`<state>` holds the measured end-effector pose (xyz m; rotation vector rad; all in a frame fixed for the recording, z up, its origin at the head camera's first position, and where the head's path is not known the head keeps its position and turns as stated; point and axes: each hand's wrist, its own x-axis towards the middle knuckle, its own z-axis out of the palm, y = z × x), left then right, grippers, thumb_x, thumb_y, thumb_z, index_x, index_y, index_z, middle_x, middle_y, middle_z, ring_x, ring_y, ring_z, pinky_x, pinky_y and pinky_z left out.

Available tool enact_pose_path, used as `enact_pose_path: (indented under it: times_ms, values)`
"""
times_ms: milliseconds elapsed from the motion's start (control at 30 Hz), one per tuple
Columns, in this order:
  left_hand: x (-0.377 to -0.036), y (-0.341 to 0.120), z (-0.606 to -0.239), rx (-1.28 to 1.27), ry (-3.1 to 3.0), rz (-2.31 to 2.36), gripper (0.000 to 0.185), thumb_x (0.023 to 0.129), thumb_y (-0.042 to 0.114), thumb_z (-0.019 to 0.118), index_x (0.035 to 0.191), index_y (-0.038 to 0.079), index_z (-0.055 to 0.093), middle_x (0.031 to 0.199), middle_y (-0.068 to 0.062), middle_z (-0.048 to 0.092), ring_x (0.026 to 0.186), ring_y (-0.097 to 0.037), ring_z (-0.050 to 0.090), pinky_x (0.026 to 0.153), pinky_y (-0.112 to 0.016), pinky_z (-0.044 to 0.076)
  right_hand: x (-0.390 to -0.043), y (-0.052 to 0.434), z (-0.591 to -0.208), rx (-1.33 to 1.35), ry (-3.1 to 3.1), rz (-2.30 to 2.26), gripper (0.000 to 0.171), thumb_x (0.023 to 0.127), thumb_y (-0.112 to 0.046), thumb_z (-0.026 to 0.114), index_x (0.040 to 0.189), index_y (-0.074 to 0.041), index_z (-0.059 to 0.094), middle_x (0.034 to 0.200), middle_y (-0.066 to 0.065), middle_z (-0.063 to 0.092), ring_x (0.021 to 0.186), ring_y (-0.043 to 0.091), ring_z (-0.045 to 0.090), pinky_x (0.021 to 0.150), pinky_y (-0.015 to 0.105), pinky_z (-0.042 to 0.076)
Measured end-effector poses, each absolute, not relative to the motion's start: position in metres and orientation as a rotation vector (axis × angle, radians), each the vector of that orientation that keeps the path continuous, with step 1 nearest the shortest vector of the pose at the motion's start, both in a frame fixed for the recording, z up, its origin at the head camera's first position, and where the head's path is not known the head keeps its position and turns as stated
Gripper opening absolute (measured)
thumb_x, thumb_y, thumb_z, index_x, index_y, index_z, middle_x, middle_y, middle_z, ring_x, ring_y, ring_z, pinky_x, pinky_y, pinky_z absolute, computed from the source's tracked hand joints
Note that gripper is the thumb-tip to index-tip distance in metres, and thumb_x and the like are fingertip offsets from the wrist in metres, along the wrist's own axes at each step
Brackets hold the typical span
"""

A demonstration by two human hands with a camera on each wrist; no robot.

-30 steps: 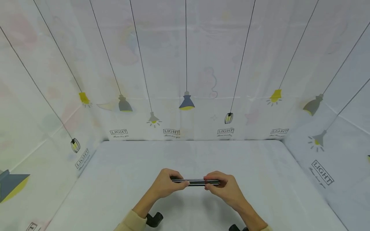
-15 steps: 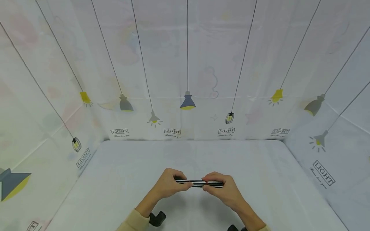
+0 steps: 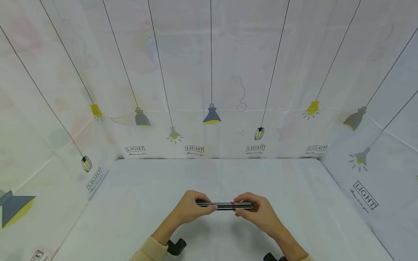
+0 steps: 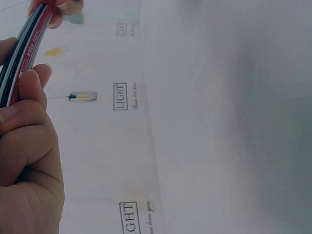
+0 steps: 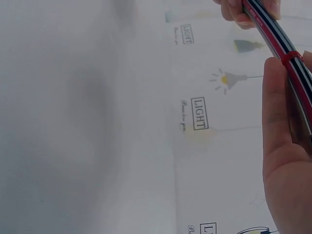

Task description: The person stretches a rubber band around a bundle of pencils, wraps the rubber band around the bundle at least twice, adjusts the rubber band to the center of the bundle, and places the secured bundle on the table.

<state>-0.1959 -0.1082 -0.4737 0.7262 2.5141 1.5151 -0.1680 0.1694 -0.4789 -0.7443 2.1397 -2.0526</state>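
A bundle of striped pencils (image 3: 224,206) lies level between both hands, held above the white table. Near its right end a red rubber band (image 3: 233,206) goes round it. My left hand (image 3: 190,207) grips the left end between thumb and fingers. At the other end, my right hand (image 3: 259,211) pinches the bundle, fingertips right by the band. Red, black and white stripes and small lettering show on the pencils (image 4: 30,46) in the left wrist view. The right wrist view has the band (image 5: 291,56) close to the right fingertips. Both pencil ends are mostly hidden by the hands.
A white-covered table (image 3: 156,181) spreads beneath the hands. Behind and beside it hangs a pale curtain (image 3: 225,72) printed with lamps. Black wrist-camera mounts (image 3: 176,247) show below the forearms.
The bundle and left hand have shifted slightly right since the first frame. The right hand has slid a little right along the bundle over the last half second, uncovering more of the red band.
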Motion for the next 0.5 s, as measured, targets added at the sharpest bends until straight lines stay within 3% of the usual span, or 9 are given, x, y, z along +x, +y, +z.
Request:
enact_pose_path:
  times_ms: [267, 500]
  values:
    - [-0.1956, -0.1079, -0.4734, 0.725, 2.517, 1.539, 0.024, 0.086, 0.041, 0.080, 0.081, 0.018, 0.079, 0.073, 0.009, 0.068, 0.062, -0.008, 0.055, 0.053, -0.027, 0.046, -0.1688, 0.1663, -0.4817, -0.779, 2.240, -2.047, 0.023, 0.087, -0.003, 0.079, 0.109, -0.004, 0.071, 0.104, 0.016, 0.069, 0.082, 0.016, 0.067, 0.068, 0.028, 0.054]
    - [-0.1946, -0.1060, -0.4713, 0.721, 2.505, 1.571, 0.023, 0.086, 0.040, 0.081, 0.079, 0.018, 0.078, 0.071, 0.009, 0.067, 0.059, -0.007, 0.052, 0.052, -0.026, 0.044, -0.1678, 0.1616, -0.4826, -0.717, 2.263, -2.049, 0.025, 0.086, -0.004, 0.080, 0.110, 0.000, 0.072, 0.109, 0.016, 0.068, 0.084, 0.014, 0.066, 0.069, 0.029, 0.055]
